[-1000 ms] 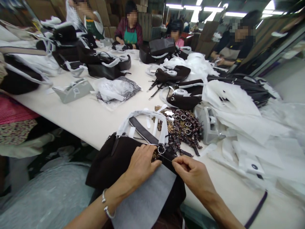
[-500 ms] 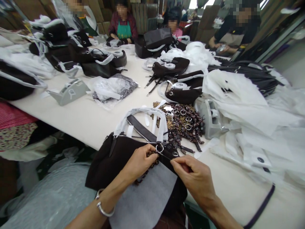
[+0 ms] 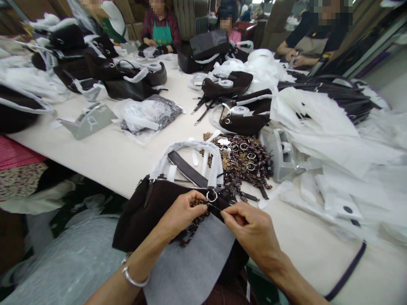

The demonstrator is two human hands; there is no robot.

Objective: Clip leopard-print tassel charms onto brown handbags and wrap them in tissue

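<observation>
A dark handbag [image 3: 136, 220] with handles wrapped in white [image 3: 187, 146] leans at the table edge, a grey sheet [image 3: 190, 262] over its front. My left hand [image 3: 186, 212] pinches the top of a beaded charm [image 3: 190, 231] just below its silver ring [image 3: 211, 195]. To the right, my right hand [image 3: 251, 224] is closed in a pinch on a thin thread-like strand [image 3: 216, 207] that runs toward the ring. The charm hangs against the bag, partly behind my left hand.
Beyond the bag lies a pile of charms with rings [image 3: 244, 163], beside a grey tape dispenser [image 3: 282, 156]. Another dispenser [image 3: 90, 120] and a plastic-wrapped bundle [image 3: 149, 116] stand left. More dark bags [image 3: 133, 84], white sheets [image 3: 318, 118] and several people surround the table [image 3: 127, 161].
My right hand has moved slightly left, closer to the ring and my left hand. Both hands keep their pinches. The whole view has shifted a little.
</observation>
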